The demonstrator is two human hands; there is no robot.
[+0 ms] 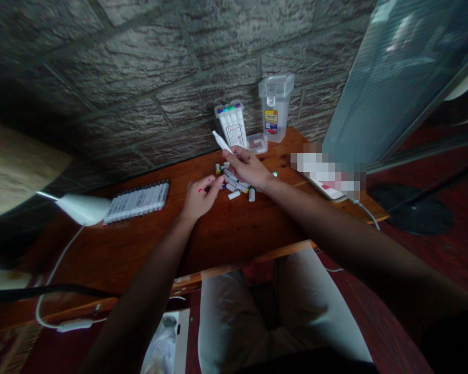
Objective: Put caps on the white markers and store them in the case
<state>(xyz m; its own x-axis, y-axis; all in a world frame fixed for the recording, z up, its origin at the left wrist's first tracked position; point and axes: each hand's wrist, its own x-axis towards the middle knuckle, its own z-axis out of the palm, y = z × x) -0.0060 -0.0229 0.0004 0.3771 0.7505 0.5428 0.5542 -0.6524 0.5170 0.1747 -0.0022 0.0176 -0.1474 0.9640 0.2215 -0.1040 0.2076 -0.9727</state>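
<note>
My right hand (247, 166) is closed around a white marker (220, 140), its uncapped-looking end pointing up and left. Below it on the wooden table lies a loose pile of short marker caps (231, 182), pale with coloured ends. At the left edge of this pile is my left hand (203, 195), fingers curled and thumb bent toward the caps; whatever it may hold is hidden. Pink-red marks show on its back. Just behind the right hand, a clear case (236, 130) stands upright, filled with white markers whose ends are blue, green and purple.
An empty-looking clear container (275, 106) stands against the stone wall, with a clear lid (257, 144) beside the marker case. A row of markers (138, 201) lies at left by a white lamp (83, 208). A partly blurred white device (323, 176) with a cable sits at right.
</note>
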